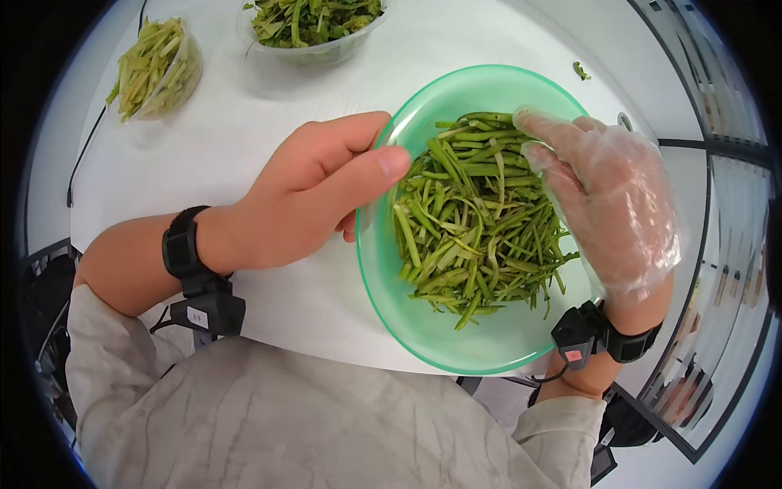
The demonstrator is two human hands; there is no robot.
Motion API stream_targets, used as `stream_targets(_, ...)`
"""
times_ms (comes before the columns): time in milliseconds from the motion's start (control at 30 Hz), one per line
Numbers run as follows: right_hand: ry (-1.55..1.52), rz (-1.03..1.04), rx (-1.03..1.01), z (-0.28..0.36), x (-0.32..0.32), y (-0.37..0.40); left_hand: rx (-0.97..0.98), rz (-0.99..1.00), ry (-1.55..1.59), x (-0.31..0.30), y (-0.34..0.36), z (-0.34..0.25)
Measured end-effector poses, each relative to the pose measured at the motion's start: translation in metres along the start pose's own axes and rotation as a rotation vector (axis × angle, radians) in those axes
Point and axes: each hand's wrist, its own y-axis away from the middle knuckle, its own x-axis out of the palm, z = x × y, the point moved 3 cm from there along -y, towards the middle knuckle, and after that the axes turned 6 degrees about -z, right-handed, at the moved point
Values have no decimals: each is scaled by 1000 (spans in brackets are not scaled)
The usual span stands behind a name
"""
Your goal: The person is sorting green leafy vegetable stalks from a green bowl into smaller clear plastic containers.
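My left hand [301,196], bare, grips the rim of the green bowl [423,330]: thumb over the edge, fingers curled on the outside wall. One bowl, round, translucent mint plastic, smooth and glossy. It sits on the white table [244,130] near its front edge, right in front of me. It holds a loose heap of cut green stems [472,228], thin, stringy, mostly straight, some split; too many to count.

My right hand [611,204] wears a thin, clear, crinkly plastic glove [648,240]. Its fingers are stretched out flat, not clenched, and lie on the right side of the heap, holding nothing.

Two black wristbands, one on each wrist: left band [181,243], right band [631,342], each with a small boxy unit.

Two clear plastic tubs stand at the far edge. The left tub [192,77] has pale yellow-green stems and the middle tub [326,55] has darker leafy greens. One small green scrap [580,71] lies loose on the table beyond the bowl.
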Motion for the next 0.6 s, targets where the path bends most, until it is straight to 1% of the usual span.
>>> stream_targets(67,36,36,-7,-4,8,0,-15,-3,8,0,0,1)
stream_targets(200,-9,15,3,-8,13,1,-20,-14,13,1,0,0)
stream_targets(333,-106,-26,26,-1,-3,0,-14,-9,13,1,0,0)
stream_targets(400,-230,5,-65,5,-6,2,-8,-6,8,0,0,1)
stream_targets(433,-315,46,-155,8,-5,5,-2,-5,1,0,0,1)
stream_targets(533,-418,166,-221,26,2,13,1,-9,-2,1,0,-2)
stream_targets(600,-355,239,-229,32,7,15,3,-3,5,2,-1,-2)
